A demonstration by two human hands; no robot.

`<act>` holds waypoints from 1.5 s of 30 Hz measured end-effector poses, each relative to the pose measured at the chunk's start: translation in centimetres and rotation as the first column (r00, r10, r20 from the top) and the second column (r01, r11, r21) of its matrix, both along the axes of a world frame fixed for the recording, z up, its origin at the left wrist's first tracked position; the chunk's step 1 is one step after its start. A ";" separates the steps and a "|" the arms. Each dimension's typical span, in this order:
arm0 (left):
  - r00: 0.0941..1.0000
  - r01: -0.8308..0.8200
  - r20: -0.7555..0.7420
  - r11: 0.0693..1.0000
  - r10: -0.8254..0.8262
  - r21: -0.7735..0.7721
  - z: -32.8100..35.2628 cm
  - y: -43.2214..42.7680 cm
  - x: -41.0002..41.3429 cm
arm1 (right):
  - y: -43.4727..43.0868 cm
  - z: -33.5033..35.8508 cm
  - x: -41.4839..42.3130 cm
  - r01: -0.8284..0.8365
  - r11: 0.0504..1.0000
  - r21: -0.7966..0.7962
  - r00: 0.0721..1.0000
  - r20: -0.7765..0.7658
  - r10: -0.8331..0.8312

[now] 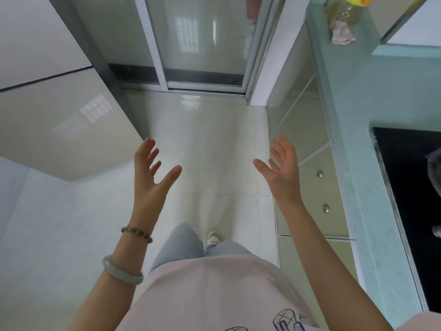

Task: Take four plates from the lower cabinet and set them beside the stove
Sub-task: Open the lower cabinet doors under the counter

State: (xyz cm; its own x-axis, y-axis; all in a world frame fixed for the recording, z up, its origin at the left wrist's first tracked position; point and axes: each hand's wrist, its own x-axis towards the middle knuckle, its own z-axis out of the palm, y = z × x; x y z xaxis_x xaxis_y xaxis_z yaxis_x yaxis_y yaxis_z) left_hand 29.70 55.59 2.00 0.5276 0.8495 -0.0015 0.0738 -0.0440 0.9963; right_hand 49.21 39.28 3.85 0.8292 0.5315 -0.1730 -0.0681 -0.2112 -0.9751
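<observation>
Both hands are up in front of me over the floor (214, 144), with nothing in either.

- Left hand (152, 180): fingers spread and loose, palm turned inward.
- Right hand (282, 174): the same, mirrored.
- No plates in view. I judge they sit behind the closed doors of the lower cabinet (310, 187), which runs along my right under the front edge of the countertop (353, 163).
- Two round knobs (319, 173) sit on the door front just beside the right hand, slightly outward of it.
- The cabinet lies to the right of both hands. The right hand is plainly nearer; the left is well apart from it, across the body.
- The stove (410, 187) is sunk into the countertop above those doors, near its front edge.
- Next move, as I read it: right hand goes to a knob and the door opens first.
</observation>
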 end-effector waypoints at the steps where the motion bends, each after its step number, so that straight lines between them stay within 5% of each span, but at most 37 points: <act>1: 1.000 0.001 0.003 1.000 -0.001 -0.002 -0.1 1.4 0.7 | 1.3 -0.1 0.7 -0.001 1.000 0.001 1.000 -0.001 0.001; 19: 0.983 0.179 -0.038 0.984 -0.179 -0.007 0.9 30.5 12.3 | 27.6 -0.4 9.9 0.207 0.977 0.052 0.978 -0.003 -0.207; 37: 0.968 0.246 -0.047 0.969 -0.246 0.002 -0.9 47.6 33.4 | 41.0 -3.5 27.9 0.368 0.929 -0.026 0.930 0.031 -0.367; 45: 0.915 0.399 -0.079 0.917 -0.397 0.023 -0.1 51.9 45.3 | 44.8 -2.5 37.1 0.335 0.942 -0.028 0.942 0.023 -0.334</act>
